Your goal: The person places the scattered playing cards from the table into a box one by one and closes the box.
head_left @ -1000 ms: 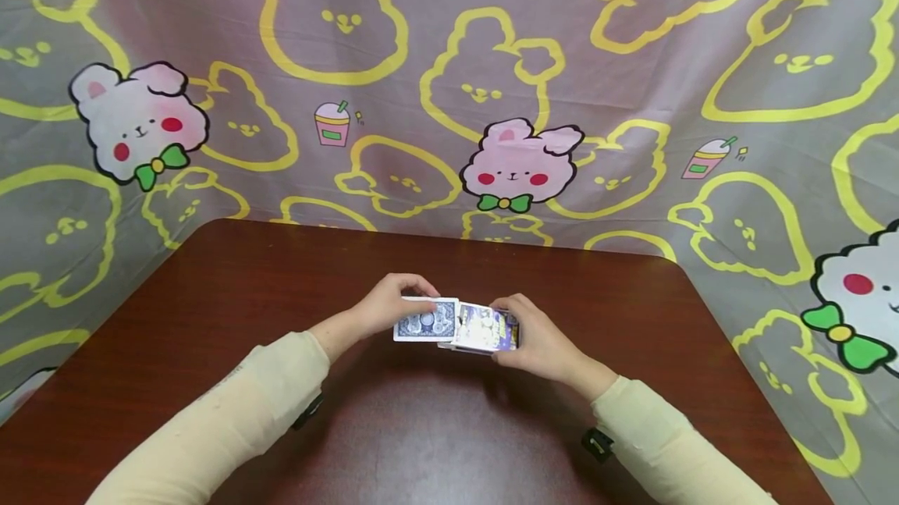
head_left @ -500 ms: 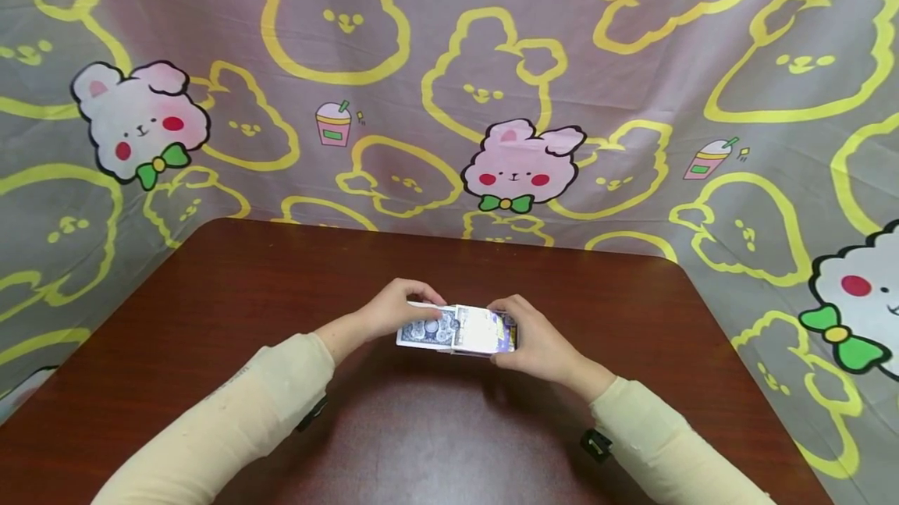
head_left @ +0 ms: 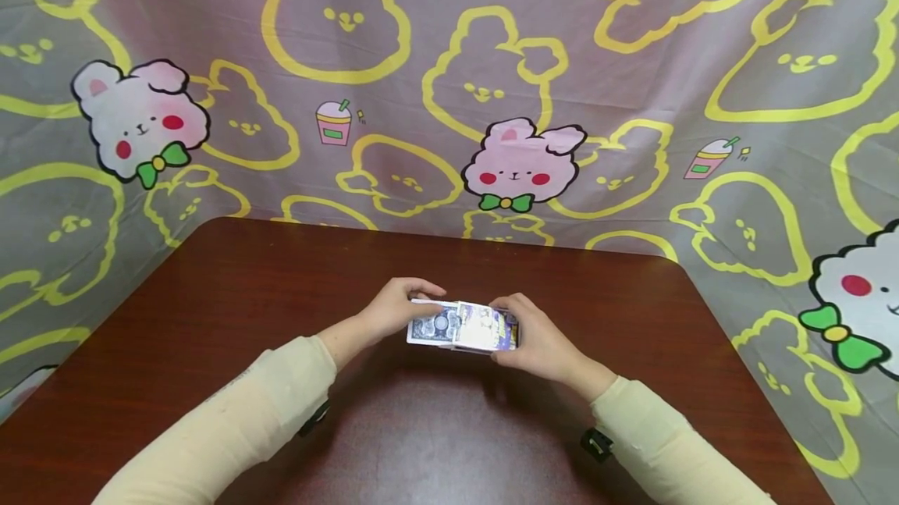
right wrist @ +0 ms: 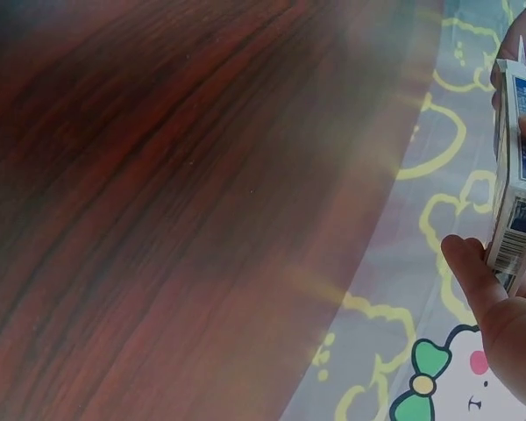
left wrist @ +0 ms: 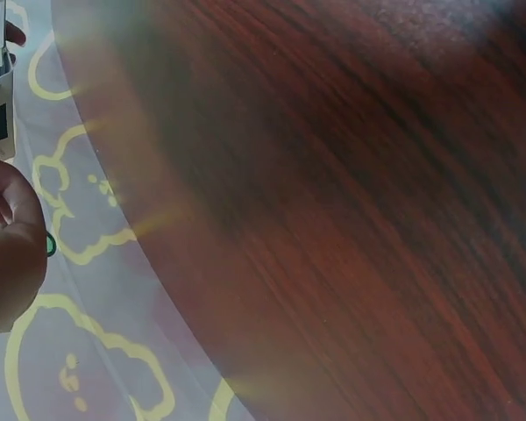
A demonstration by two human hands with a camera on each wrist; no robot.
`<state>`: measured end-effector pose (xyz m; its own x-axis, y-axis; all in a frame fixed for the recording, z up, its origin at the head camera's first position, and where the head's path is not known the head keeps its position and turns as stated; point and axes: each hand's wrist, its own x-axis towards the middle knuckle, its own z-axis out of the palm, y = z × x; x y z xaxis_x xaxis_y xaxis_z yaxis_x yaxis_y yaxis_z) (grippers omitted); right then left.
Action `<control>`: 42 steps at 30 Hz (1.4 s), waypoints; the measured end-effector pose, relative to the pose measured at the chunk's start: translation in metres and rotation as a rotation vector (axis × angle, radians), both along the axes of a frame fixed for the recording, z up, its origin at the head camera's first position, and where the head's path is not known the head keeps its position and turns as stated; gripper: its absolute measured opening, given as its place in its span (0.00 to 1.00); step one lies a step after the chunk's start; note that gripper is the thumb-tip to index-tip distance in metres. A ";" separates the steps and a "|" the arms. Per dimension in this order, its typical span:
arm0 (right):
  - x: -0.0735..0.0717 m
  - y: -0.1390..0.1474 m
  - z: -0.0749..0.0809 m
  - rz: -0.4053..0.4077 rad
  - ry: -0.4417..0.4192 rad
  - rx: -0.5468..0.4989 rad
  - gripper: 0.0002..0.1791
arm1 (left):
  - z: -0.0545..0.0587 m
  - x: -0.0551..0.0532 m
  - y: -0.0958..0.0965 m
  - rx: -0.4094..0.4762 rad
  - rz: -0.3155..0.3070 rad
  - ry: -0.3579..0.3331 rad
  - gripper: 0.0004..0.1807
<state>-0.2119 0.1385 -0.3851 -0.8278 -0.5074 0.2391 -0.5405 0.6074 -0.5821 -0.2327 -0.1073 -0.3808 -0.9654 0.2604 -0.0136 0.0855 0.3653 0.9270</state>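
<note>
Above the table, my left hand (head_left: pixel 390 310) pinches a stack of playing cards (head_left: pixel 430 328) with blue-and-white patterned backs, its thumb on the top card. Gripped between the thumb and fingers of my right hand (head_left: pixel 537 339) is a card box (head_left: pixel 481 327), with purple and yellow print and a bright glare on its face. The stack's right end meets the box's left end and goes in under its face. In the right wrist view the box (right wrist: pixel 514 202) shows its narrow side with blue panels and a barcode. The left wrist view catches only part of the left hand (left wrist: pixel 7 241) at its edge.
A dark reddish-brown wooden table (head_left: pixel 337 263) with rounded far corners lies under both hands. Behind it and along its sides hangs a grey cloth (head_left: pixel 393 115) printed with yellow outlines and white rabbits. A dark device (head_left: pixel 597 444) is strapped at the right wrist.
My left hand and the cards have moved right towards the box, and less of the card backs shows. The right hand and the box have stayed nearly in place.
</note>
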 end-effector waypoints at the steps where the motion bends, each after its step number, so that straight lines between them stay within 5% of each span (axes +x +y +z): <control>1: 0.000 0.000 0.000 0.005 0.002 -0.002 0.34 | 0.000 0.000 0.000 0.003 0.008 -0.010 0.13; 9: 0.000 -0.001 -0.001 0.017 0.014 -0.013 0.33 | -0.003 0.002 0.000 -0.042 0.034 0.012 0.09; 17: 0.000 -0.001 0.000 -0.006 0.011 -0.005 0.34 | -0.007 0.001 -0.001 0.168 -0.038 -0.150 0.18; 29: 0.001 -0.003 0.001 0.020 0.018 -0.029 0.34 | -0.013 0.003 0.008 0.162 0.056 -0.177 0.27; 35: 0.000 -0.003 0.002 0.034 0.021 -0.033 0.33 | -0.014 0.003 0.011 0.178 0.018 -0.267 0.25; 42: 0.000 -0.004 0.003 0.038 0.004 -0.031 0.33 | -0.014 0.004 0.015 0.209 -0.036 -0.275 0.22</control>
